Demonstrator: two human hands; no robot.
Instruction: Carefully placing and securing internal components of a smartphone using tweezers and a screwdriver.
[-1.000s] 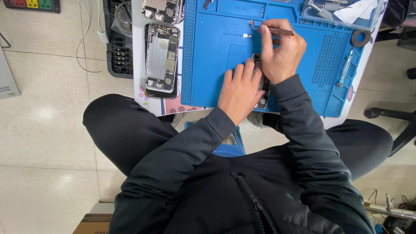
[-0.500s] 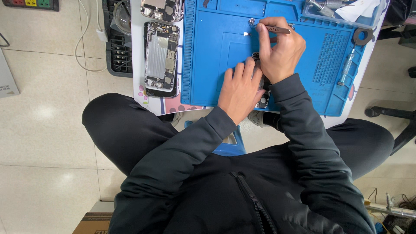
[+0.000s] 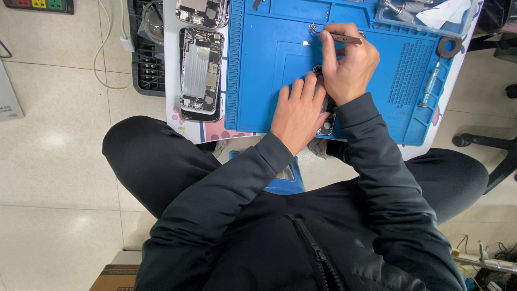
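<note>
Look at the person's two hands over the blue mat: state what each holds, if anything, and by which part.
The right hand grips slim metal tweezers around their middle. The left hand lies flat on a small phone part, pressing rather than gripping it.

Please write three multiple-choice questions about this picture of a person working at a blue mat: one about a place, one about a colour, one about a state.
1. Where does the opened phone lie?
A. beside the blue mat, off its edge
B. on the person's lap
C. on the floor

2. What colour are the sleeves?
A. white
B. dark
C. red

3. What is the right hand doing?
A. resting open
B. pinching slim tweezers
C. holding a cup

Answers: 1 A, the phone lies on the table next to the mat's rim. 2 B, both arms are in dark fabric. 3 B, the fingers close on the tweezers while the left hand presses a small device on the mat.
</note>
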